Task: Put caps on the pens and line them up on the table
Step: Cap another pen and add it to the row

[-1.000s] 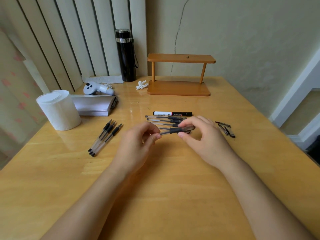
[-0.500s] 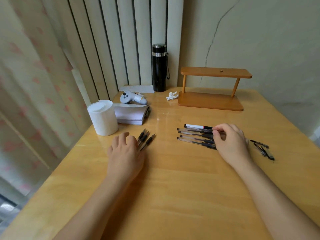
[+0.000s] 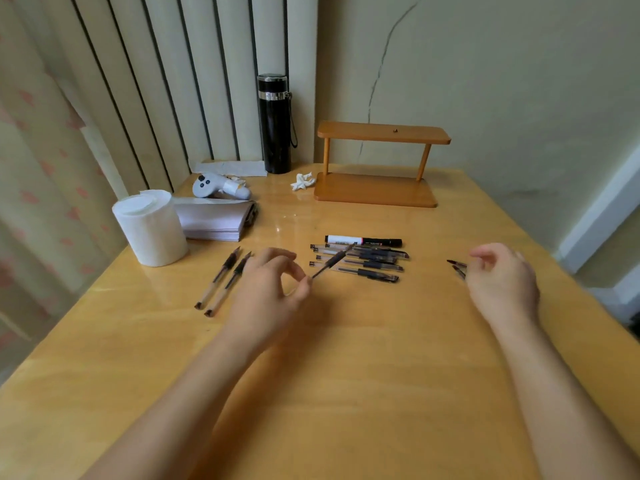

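The pen (image 3: 331, 260) is light, stiff, slick plastic, best held at its rubber grip. The left hand (image 3: 268, 289) pinches its rear end, tip raised over the capped row (image 3: 360, 259). The right hand (image 3: 502, 282) hovers loosely curled, empty, by the loose caps (image 3: 457, 266).

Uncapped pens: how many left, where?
3: two pens lying side by side near the paper roll, one pen pinched in the left hand. None look hidden.

Wooden table (image 3: 346, 393): capped pens (image 3: 360, 263), perhaps 2 caps (image 3: 457, 266).
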